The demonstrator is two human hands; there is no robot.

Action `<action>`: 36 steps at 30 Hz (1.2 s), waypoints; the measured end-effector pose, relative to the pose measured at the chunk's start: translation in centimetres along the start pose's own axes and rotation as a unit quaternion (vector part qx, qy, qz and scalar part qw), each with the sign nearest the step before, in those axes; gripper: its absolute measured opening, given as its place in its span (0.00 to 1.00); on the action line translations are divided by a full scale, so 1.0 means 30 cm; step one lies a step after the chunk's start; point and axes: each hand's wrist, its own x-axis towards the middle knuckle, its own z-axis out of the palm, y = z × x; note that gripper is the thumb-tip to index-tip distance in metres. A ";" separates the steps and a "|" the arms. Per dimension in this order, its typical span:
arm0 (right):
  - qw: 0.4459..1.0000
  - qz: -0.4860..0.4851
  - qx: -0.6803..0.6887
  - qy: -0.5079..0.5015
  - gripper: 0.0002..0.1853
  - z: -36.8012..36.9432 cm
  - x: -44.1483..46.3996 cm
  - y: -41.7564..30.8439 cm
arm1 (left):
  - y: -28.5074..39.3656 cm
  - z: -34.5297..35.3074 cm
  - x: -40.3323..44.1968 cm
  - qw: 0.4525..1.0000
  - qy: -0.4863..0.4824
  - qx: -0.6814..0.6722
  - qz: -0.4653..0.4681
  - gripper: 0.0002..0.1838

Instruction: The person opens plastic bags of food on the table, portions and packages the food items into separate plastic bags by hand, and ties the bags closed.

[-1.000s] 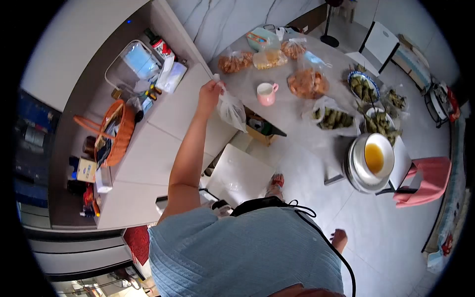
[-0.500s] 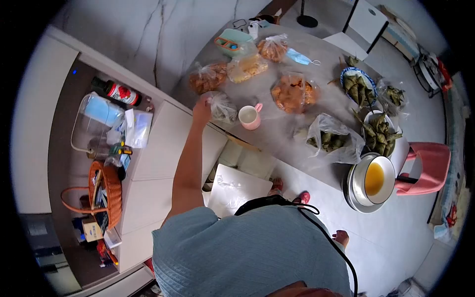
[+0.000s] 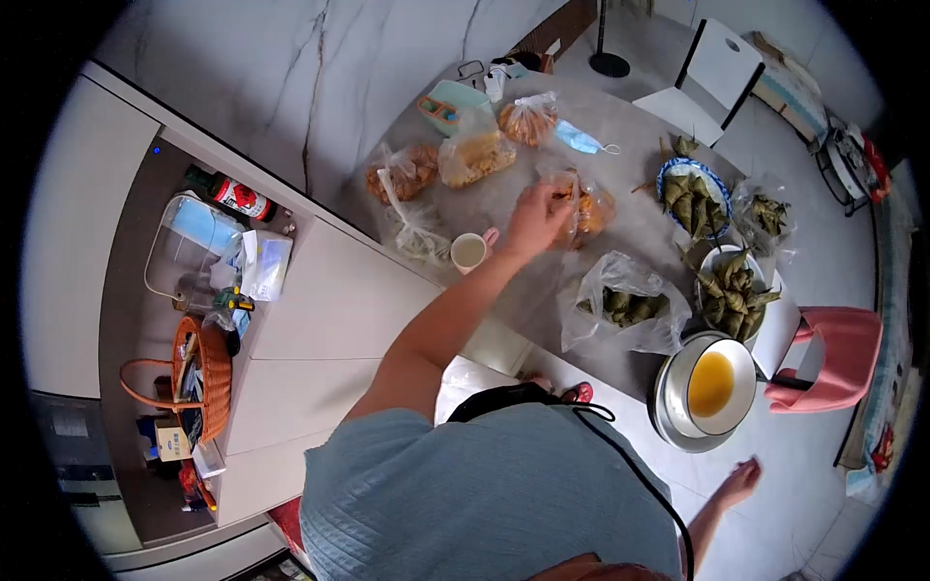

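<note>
My left hand (image 3: 540,218) is over the table at the near left side of a clear bag of orange-brown food (image 3: 589,211), its fingers closed on the plastic. Nearer the table edge, a pink mug (image 3: 469,252) stands beside a knotted whitish plastic bag (image 3: 418,232). An open plastic bag of leaf-wrapped bundles (image 3: 625,305) lies to the right of my left forearm. My right hand (image 3: 743,481) hangs low at the right over the floor, fingers curled, with nothing visible in it.
More food bags (image 3: 477,157), a green container (image 3: 453,105) and a blue mask (image 3: 578,137) lie farther back. Leaf-wrapped bundles fill a blue-rimmed dish (image 3: 694,194). A bowl of yellow liquid (image 3: 712,385) sits at the right corner near a pink-draped chair (image 3: 835,358). Left, a shelf holds a wicker basket (image 3: 215,382).
My left hand has let go of the whitish bag, now lying by the mug, and moved right to the orange-brown food bag. My right hand has swung outward to the right.
</note>
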 end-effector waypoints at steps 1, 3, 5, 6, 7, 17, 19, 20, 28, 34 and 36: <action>0.998 -0.038 0.037 -0.024 0.13 0.007 0.054 -0.164 | 0.010 0.057 0.026 1.000 0.002 0.000 0.000 0.24; 0.988 -0.096 0.090 -0.081 0.13 0.079 0.105 -0.562 | 0.011 0.156 0.074 0.994 0.001 0.079 -0.078 0.21; 0.971 -0.139 0.123 -0.153 0.14 0.214 0.116 -0.786 | -0.006 0.217 0.105 0.989 -0.002 0.115 -0.094 0.21; 0.958 -0.162 0.140 -0.192 0.14 0.283 0.117 -0.859 | -0.014 0.239 0.119 0.982 -0.004 0.153 -0.109 0.20; 0.937 -0.208 0.148 -0.239 0.14 0.362 0.085 -0.956 | -0.025 0.248 0.129 0.983 -0.008 0.152 -0.107 0.20; 0.817 -0.353 0.024 -0.456 0.30 1.239 -0.281 -1.339 | -0.130 0.096 0.109 0.910 -0.148 -0.281 -0.269 0.17; 0.831 -0.453 -0.129 -0.295 0.30 1.381 -0.345 -1.350 | -0.119 0.036 0.115 0.912 -0.189 -0.240 -0.275 0.16; 0.830 -0.453 -0.131 -0.299 0.30 1.428 -0.342 -1.362 | -0.112 0.015 0.108 0.903 -0.181 -0.275 -0.277 0.16; 0.865 -0.064 0.135 -0.479 0.08 1.615 -0.153 -1.448 | -0.170 -0.099 0.180 0.957 -0.092 -0.266 -0.069 0.14; 0.842 -0.015 0.270 -0.466 0.07 1.500 -0.033 -1.576 | -0.136 -0.191 0.353 0.901 -0.088 -0.392 -0.162 0.16; 0.840 -0.030 0.285 -0.461 0.08 1.435 -0.036 -1.584 | -0.110 -0.240 0.361 0.918 -0.069 -0.374 -0.109 0.16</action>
